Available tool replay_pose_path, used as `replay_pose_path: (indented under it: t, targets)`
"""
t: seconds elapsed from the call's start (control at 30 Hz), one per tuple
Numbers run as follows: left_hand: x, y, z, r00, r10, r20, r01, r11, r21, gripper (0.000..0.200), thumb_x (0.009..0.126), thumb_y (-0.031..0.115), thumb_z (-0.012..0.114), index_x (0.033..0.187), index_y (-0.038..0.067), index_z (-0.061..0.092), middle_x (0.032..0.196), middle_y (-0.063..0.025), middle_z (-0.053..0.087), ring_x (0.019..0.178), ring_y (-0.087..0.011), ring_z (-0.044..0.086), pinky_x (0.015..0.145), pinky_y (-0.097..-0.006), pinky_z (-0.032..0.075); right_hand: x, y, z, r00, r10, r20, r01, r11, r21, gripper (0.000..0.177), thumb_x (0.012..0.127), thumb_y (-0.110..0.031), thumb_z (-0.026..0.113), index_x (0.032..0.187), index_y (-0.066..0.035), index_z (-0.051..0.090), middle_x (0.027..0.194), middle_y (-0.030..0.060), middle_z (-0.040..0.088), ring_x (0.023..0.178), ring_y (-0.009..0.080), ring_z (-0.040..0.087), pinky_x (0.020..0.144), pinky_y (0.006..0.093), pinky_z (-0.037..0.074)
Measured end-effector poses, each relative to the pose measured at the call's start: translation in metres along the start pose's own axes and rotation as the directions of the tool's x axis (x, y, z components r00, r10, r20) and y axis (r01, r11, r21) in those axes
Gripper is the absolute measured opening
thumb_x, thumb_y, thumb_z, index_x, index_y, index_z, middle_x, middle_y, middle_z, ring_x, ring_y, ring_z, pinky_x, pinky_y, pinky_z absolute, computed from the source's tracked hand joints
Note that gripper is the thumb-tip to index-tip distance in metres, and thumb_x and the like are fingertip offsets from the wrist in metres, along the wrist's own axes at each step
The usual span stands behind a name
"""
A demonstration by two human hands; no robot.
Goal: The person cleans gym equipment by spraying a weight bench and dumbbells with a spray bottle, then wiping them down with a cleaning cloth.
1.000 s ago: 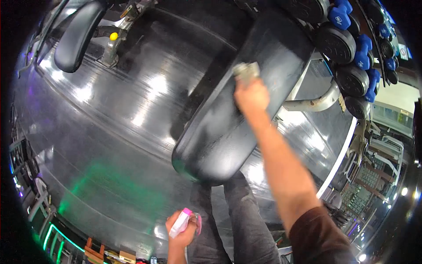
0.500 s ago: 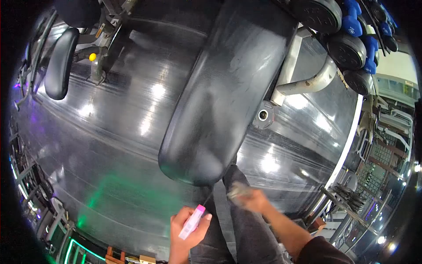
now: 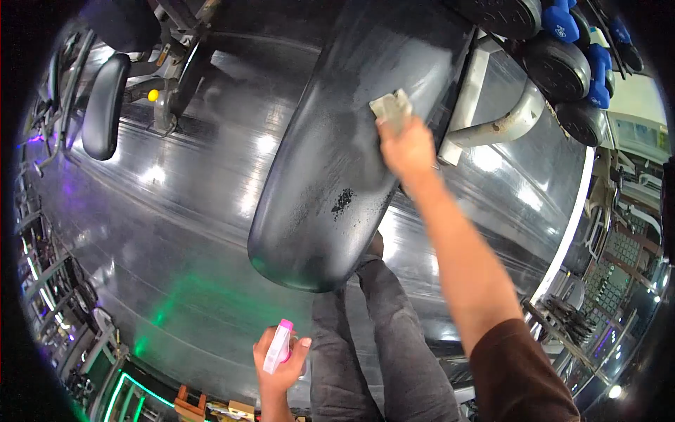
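Note:
A black padded gym bench [image 3: 309, 232] stretches away in front of me. On its upper part lies a pale, folded cloth [image 3: 391, 111], pressed down by my right hand [image 3: 409, 151], whose fingers are closed on it. Dark wet droplets [image 3: 342, 202] spot the pad nearer to me. Low in the view, left of my legs, my left hand [image 3: 281, 362] is wrapped round a spray bottle with a pink-and-white trigger head [image 3: 279, 344]. Most of the bottle's body is hidden by the hand and the viewing angle.
Black and blue dumbbells [image 3: 559, 74] sit on a rack at the upper right. A bent metal bench leg [image 3: 503, 133] stands beside the pad. Another machine with a black pad [image 3: 105, 105] and yellow knob [image 3: 153, 96] is at the upper left. My legs [image 3: 337, 352] are below.
My right hand has moved forward with the cloth from near my legs onto the bench. Wet droplets now show on the pad. My left hand has shifted slightly left with the spray bottle.

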State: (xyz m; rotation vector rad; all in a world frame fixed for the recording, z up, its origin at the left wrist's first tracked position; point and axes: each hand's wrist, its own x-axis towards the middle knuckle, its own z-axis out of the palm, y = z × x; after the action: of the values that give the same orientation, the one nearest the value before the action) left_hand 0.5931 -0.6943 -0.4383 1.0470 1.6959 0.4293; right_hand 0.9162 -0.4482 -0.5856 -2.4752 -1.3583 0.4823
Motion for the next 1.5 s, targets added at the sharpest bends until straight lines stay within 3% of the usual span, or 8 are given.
replay_pose_path:
  t: [0.2,0.4,0.6,0.7,0.83,1.07,1.27,1.5]
  targets:
    - [-0.024,-0.006,-0.008,0.973,-0.179,-0.147,0.130,0.947,-0.295,0.031,0.093,0.026,0.070,0.101,0.001,0.056,0.067,-0.0071,0.058,0.058,-0.0146,0.056,0.055,-0.0284,0.045,-0.280,-0.013,0.067,0.540,-0.770,0.339,0.786,0.606,0.125,0.023,0.089,-0.026,0.054,0.105,-0.019,0.070,0.107,0.0102,0.060,0.095,0.0310,0.060,0.066,0.0489,0.051]
    - [-0.029,-0.006,-0.003,0.962,-0.162,-0.220,0.061,0.912,-0.406,0.031,0.088,0.021,0.075,0.096,-0.002,0.057,0.070,-0.0077,0.061,0.056,-0.0155,0.059,0.053,-0.0286,0.049,-0.173,-0.023,0.004,0.137,-0.622,0.771,0.869,0.449,0.207,0.018,0.087,-0.031,0.060,0.096,-0.020,0.070,0.108,0.0055,0.059,0.100,0.0247,0.059,0.068,0.0415,0.052]
    - [-0.037,-0.021,0.029,0.944,-0.228,-0.239,0.103,0.891,-0.442,0.033,0.089,0.024,0.076,0.095,-0.002,0.057,0.068,-0.0080,0.061,0.055,-0.0153,0.059,0.051,-0.0286,0.047,0.048,0.030,-0.018,0.762,-0.595,0.256,0.644,0.651,-0.402,0.039,0.089,-0.017,0.063,0.126,-0.025,0.058,0.104,0.0129,0.057,0.094,0.0326,0.063,0.070,0.0454,0.059]
    - [-0.029,0.000,0.032,0.940,-0.227,-0.254,0.081,0.872,-0.482,0.032,0.090,0.026,0.075,0.091,0.000,0.057,0.066,-0.0071,0.059,0.055,-0.0156,0.058,0.051,-0.0286,0.046,-0.006,0.008,0.014,0.963,-0.258,-0.074,0.240,0.952,-0.190,0.026,0.086,-0.018,0.063,0.111,-0.007,0.064,0.103,0.0183,0.059,0.090,0.0405,0.064,0.071,0.0500,0.055]
    - [0.014,0.011,0.028,0.972,-0.009,-0.234,-0.098,0.894,-0.438,0.029,0.097,0.031,0.065,0.099,0.004,0.054,0.065,-0.0040,0.051,0.059,-0.0158,0.053,0.060,-0.0307,0.044,-0.181,-0.015,0.044,0.731,-0.477,0.489,0.556,0.831,-0.020,0.029,0.088,-0.020,0.058,0.115,-0.015,0.068,0.086,0.0159,0.059,0.074,0.0328,0.061,0.065,0.0468,0.052]
    - [0.149,0.055,0.054,0.922,0.212,-0.325,-0.327,0.875,-0.356,0.017,0.095,0.016,0.067,0.090,0.001,0.060,0.064,-0.0042,0.057,0.056,-0.0120,0.055,0.053,-0.0280,0.043,-0.158,0.022,0.014,0.141,-0.830,0.540,0.894,0.341,0.290,0.031,0.090,-0.033,0.055,0.118,-0.027,0.068,0.101,0.0040,0.058,0.087,0.0241,0.059,0.068,0.0419,0.051]
    - [0.186,0.050,0.091,0.942,0.113,-0.317,-0.238,0.890,-0.388,0.006,0.094,0.004,0.063,0.095,-0.002,0.061,0.062,-0.0028,0.055,0.054,-0.0102,0.053,0.054,-0.0282,0.045,0.053,0.041,-0.033,0.861,-0.437,0.260,0.502,0.812,-0.298,0.036,0.091,-0.020,0.064,0.127,-0.023,0.057,0.112,0.0146,0.055,0.102,0.0374,0.063,0.073,0.0481,0.058]
    - [0.203,0.049,0.087,0.940,0.118,-0.322,-0.268,0.839,-0.474,0.005,0.094,0.002,0.059,0.097,-0.002,0.056,0.064,-0.0042,0.052,0.052,-0.0123,0.050,0.052,-0.0305,0.047,-0.128,0.057,0.039,0.982,-0.184,-0.044,0.189,0.961,0.202,0.055,0.084,-0.013,0.066,0.135,-0.004,0.049,0.127,0.0315,0.048,0.100,0.0491,0.060,0.080,0.0533,0.054]
